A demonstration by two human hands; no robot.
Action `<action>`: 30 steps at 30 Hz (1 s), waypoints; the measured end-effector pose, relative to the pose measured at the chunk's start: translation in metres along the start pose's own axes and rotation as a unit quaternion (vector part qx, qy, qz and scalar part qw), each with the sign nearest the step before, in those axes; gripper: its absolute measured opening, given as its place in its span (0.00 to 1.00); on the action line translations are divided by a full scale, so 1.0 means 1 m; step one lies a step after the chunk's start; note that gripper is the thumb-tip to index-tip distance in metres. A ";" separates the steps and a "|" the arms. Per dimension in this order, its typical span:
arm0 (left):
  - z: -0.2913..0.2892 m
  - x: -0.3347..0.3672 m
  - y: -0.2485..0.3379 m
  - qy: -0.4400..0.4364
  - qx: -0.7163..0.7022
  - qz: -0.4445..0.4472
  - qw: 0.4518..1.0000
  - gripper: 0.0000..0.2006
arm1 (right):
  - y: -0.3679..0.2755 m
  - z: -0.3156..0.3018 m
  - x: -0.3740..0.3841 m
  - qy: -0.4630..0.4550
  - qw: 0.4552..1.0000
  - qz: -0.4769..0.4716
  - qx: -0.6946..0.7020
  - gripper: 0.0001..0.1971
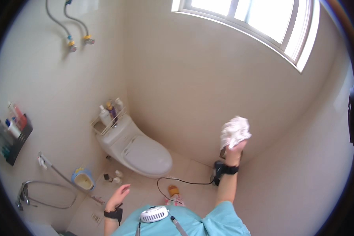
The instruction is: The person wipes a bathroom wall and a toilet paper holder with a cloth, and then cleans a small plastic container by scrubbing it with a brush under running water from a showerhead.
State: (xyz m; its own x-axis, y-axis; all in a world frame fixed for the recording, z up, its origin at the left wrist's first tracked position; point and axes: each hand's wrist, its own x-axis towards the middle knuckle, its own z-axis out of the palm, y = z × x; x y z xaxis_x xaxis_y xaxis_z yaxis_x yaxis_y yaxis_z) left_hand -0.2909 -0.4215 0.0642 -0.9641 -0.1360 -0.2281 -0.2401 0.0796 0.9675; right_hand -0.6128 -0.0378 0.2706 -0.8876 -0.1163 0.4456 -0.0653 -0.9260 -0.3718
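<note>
A bunched white cloth is gripped in my right hand, with the arm stretched forward at the far wall. From this view I cannot tell whether the cloth touches the wall. Low on the left, my left hand hangs in the air with its fingers stretched out, holding nothing. Both wrists wear black bands. The white toilet, its lid down, stands between the two hands and farther off.
Several bottles stand in a rack on the toilet tank. Left are a wall shelf, a shower hose and a blue child's potty. A black cable crosses the floor. A window is above.
</note>
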 end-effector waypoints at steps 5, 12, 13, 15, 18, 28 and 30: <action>-0.004 0.043 -0.012 0.039 0.022 -0.049 0.998 0.16 | -0.156 -0.061 0.147 0.242 0.894 -0.256 -0.277 0.15; 0.034 0.158 0.050 0.056 0.060 0.000 0.997 0.18 | -0.255 -0.095 0.365 0.386 0.461 -0.522 -0.605 0.26; 0.041 0.162 0.060 0.063 0.047 0.001 0.997 0.19 | -0.210 -0.071 0.387 0.475 0.399 -0.462 -0.634 0.25; 0.047 0.172 0.061 0.056 0.067 -0.020 0.996 0.19 | -0.145 -0.020 0.395 0.468 0.308 -0.476 -0.678 0.25; 0.055 0.175 0.048 0.093 0.060 -0.038 0.993 0.18 | -0.039 0.037 0.414 0.157 0.355 -0.590 -0.708 0.22; 0.082 0.219 0.094 0.132 0.115 0.031 0.984 0.19 | 0.188 0.004 0.420 -0.336 0.328 -0.301 -0.830 0.22; 0.085 0.214 0.101 0.108 0.100 0.048 0.988 0.19 | 0.207 -0.059 0.405 -0.397 0.316 -0.313 -0.803 0.21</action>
State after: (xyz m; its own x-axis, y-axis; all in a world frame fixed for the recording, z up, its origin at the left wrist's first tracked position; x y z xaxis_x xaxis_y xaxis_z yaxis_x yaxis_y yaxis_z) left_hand -0.5307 -0.3586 0.1040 -0.9422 -0.3236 -0.0867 -0.1870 0.2932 0.9376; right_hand -1.0126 -0.2555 0.3264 -0.1192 -0.7344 0.6681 -0.8277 0.4451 0.3417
